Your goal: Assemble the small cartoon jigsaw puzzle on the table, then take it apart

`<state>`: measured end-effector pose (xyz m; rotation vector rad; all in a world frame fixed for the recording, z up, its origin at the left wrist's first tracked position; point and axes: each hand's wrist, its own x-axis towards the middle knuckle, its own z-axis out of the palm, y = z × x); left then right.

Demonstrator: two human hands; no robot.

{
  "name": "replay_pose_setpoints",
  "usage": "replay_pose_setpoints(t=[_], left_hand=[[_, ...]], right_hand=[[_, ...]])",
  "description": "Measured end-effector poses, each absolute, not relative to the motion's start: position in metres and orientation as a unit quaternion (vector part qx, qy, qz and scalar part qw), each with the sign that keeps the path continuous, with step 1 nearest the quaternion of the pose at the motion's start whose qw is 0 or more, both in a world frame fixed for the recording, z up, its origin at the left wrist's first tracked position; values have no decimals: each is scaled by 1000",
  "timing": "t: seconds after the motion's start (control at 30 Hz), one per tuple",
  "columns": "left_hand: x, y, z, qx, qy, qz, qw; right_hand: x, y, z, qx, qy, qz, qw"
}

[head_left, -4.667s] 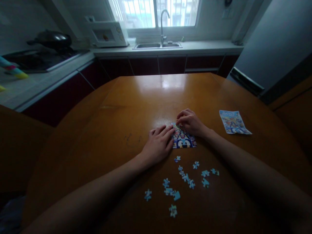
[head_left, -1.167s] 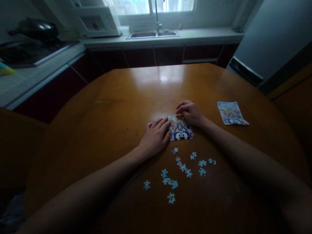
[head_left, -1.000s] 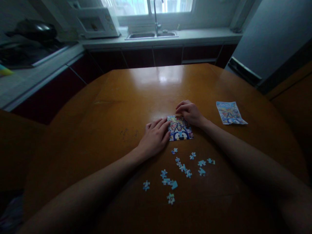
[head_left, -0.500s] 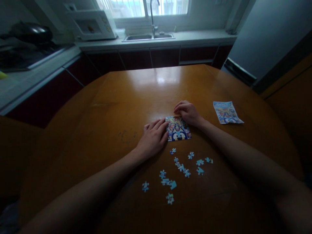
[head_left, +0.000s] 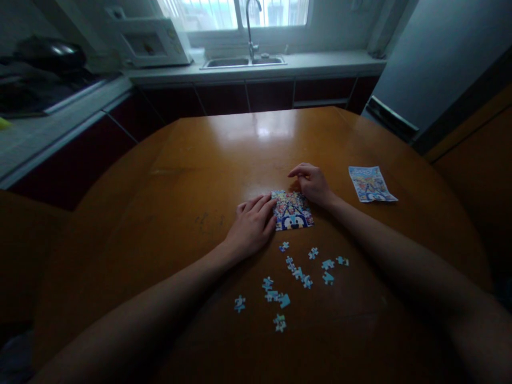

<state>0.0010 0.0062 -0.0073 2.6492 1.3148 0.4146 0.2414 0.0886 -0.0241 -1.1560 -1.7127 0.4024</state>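
Observation:
A partly assembled jigsaw puzzle (head_left: 294, 212) lies flat on the wooden table, with a blue dog's face along its near edge and crowded colourful figures above it. My left hand (head_left: 253, 220) lies flat, fingers stretched out, its fingertips against the puzzle's left edge. Just past the puzzle's far right corner is my right hand (head_left: 312, 183), its index finger extended to the left and the other fingers bent; I see nothing held in it. Nearer to me are several loose, mostly pale blue puzzle pieces, among them one single piece (head_left: 239, 304) at the left.
A creased printed sheet (head_left: 372, 184) with similar artwork lies on the table (head_left: 192, 160) at the right. Behind the table stand a counter with a sink (head_left: 228, 63), a microwave (head_left: 146, 42) and a stove with a dark pan (head_left: 52, 53). A fridge (head_left: 432, 69) is at the right.
My right hand has lifted slightly off the puzzle's far edge, its index finger now more extended. My left hand stays in place.

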Motion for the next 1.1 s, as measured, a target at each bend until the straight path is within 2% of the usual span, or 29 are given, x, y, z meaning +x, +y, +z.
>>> replay_pose_setpoints(t=[0.9,1.1], left_hand=[[0,6,-6,884,443,130,68],[-1,7,-8,885,440,135,67]], right_hand=[[241,88,-25,-482,-669,200,530],[243,79,8,-479,-664,186,544]])
